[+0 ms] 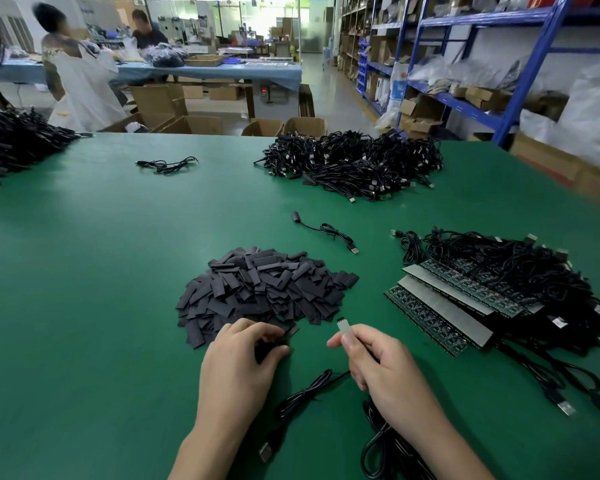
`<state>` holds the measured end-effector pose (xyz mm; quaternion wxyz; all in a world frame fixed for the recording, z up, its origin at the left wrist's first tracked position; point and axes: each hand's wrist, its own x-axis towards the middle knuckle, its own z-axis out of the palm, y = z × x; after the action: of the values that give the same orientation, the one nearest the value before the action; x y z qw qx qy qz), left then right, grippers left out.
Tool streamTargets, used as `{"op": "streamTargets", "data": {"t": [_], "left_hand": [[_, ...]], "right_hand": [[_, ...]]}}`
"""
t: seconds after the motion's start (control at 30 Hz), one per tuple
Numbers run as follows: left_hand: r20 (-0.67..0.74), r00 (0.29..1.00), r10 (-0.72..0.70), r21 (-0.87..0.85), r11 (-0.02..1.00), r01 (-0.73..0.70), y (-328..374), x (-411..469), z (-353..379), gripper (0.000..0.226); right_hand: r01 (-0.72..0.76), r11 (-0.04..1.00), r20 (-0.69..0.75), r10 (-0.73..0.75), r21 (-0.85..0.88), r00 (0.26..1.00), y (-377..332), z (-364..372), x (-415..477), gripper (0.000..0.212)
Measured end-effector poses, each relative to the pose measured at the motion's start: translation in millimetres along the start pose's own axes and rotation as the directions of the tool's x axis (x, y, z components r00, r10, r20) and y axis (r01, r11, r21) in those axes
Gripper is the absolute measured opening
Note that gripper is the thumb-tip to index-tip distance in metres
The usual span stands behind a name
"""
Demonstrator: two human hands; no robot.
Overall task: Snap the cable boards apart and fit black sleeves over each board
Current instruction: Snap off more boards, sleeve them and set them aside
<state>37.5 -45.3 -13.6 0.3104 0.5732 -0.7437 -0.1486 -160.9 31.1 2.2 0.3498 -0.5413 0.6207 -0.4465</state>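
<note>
Black cable [302, 396] loops lie closest, between the two wrists, and a USB plug [265, 452] rests just beside the left forearm. The right hand [371, 362] pinches one small board [343, 328] with thumb and fingers, and the grey end pokes up past the fingertips. The left hand [243, 355] has its fingers curled on a black sleeve [289, 333] at the near edge of the sleeve pile [264, 292], which spreads out just past that hand. The two hands are near each other but not touching. Out past the right hand, on its outer side, lie the board strips [440, 306], not yet snapped apart, with cables hanging off them. Far beyond both hands a big cable heap [354, 164] sits on the green table [101, 271]. I think the board is light, thin and stiff, and could crack if squeezed hard, so it is best held by its side edges near the cable end, with the free end left bare for the sleeve. The sleeve looks soft, flat and very light, so I think it needs a little squeeze on its edges to pop the mouth open. It may be a bit slippery. No words or brand names can be read; the white tags [557, 322] on the cables past the right hand are too tiny to tell.
</note>
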Motion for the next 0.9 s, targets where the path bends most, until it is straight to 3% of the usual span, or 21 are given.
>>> {"op": "streamTargets", "data": {"t": [0.37, 0.57, 0.67, 0.8, 0.9], "left_hand": [[0.075, 0.995, -0.062, -0.164, 0.984, 0.074, -1, 1, -3, 0.026], [-0.013, 0.997, -0.070, 0.016, 0.997, 0.070, -6, 1, -1, 0.018], [0.013, 0.997, -0.075, -0.041, 0.996, 0.076, -4, 2, 0, 0.013], [0.029, 0.998, -0.047, -0.152, 0.987, 0.051, -1, 2, 0, 0.025], [0.057, 0.998, 0.012, -0.335, 0.942, 0.008, 7, 1, -2, 0.025]], "right_hand": [[0.006, 1.000, 0.018, -0.006, 0.011, 1.000, 4, -1, 1, 0.025], [0.012, 1.000, 0.021, -0.013, 0.006, 1.000, 3, 0, 1, 0.025], [0.014, 1.000, 0.024, -0.014, 0.013, 1.000, 3, 0, 1, 0.026], [0.008, 1.000, 0.030, -0.009, 0.026, 1.000, 1, 1, 1, 0.026], [0.008, 0.999, 0.032, -0.009, 0.035, 0.999, 0, 0, 0, 0.026]]}}
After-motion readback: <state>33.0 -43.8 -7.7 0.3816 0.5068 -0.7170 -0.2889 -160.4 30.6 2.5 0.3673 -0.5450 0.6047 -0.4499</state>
